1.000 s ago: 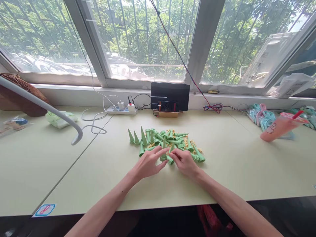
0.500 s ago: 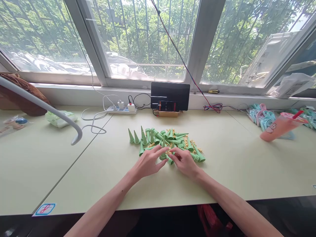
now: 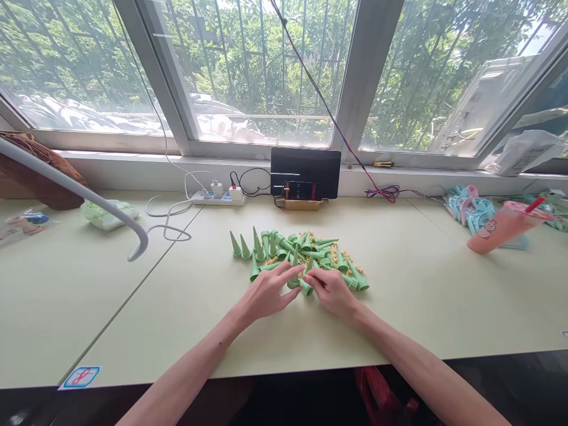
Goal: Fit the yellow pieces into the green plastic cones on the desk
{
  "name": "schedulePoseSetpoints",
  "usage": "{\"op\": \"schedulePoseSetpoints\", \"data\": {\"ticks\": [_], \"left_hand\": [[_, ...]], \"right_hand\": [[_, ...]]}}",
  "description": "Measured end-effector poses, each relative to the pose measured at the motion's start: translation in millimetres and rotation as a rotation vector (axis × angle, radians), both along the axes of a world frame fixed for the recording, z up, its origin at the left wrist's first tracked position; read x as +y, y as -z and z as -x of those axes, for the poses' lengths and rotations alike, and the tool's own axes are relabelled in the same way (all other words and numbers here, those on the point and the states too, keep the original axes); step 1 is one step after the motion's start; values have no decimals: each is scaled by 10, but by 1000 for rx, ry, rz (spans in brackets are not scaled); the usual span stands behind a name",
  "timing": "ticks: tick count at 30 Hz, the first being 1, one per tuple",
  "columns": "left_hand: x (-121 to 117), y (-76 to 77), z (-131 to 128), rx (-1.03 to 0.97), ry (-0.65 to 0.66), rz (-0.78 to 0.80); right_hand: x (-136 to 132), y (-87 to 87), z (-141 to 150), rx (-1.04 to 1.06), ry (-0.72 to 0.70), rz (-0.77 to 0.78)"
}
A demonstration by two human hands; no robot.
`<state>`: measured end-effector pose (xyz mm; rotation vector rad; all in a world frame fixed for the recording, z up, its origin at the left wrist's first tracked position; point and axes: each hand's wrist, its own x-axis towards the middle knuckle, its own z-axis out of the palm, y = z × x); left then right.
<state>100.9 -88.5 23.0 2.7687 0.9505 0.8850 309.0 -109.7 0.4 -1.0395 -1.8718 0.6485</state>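
My left hand (image 3: 268, 291) is closed round an upright green plastic cone spike (image 3: 295, 273), its thumb and fingers near the wide base. Right beside it, the fingertips of my right hand (image 3: 332, 290) are pinched together against the cone's side; whatever they hold is hidden or too small to name. Behind both hands lies a heap of more green cones (image 3: 355, 275), some on their sides, with small yellow pieces (image 3: 357, 265) scattered among them. Several cones (image 3: 235, 245) stand point up at the heap's left.
A phone (image 3: 302, 190) leans on a small cardboard box before a dark tablet (image 3: 326, 168). Farther left are a power strip (image 3: 217, 200) and a white curved stand arm (image 3: 89, 189). At right stand a pink drink cup (image 3: 501, 228) and bagged blue-pink items (image 3: 474, 207).
My right fingertips have drawn tighter and slightly up at the cone; the yellow bit visible between the hands before is now covered. The left hand has barely moved.
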Motion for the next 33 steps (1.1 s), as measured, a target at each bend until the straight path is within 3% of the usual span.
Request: {"op": "schedulePoseSetpoints", "data": {"ticks": [15,33], "left_hand": [[14,18,0,-128,-53,207],[-13,-196,-5,-446,46,796]], "right_hand": [[-21,1,12,-31,55,-10],[-20,-2,6,-21,42,-28]]}}
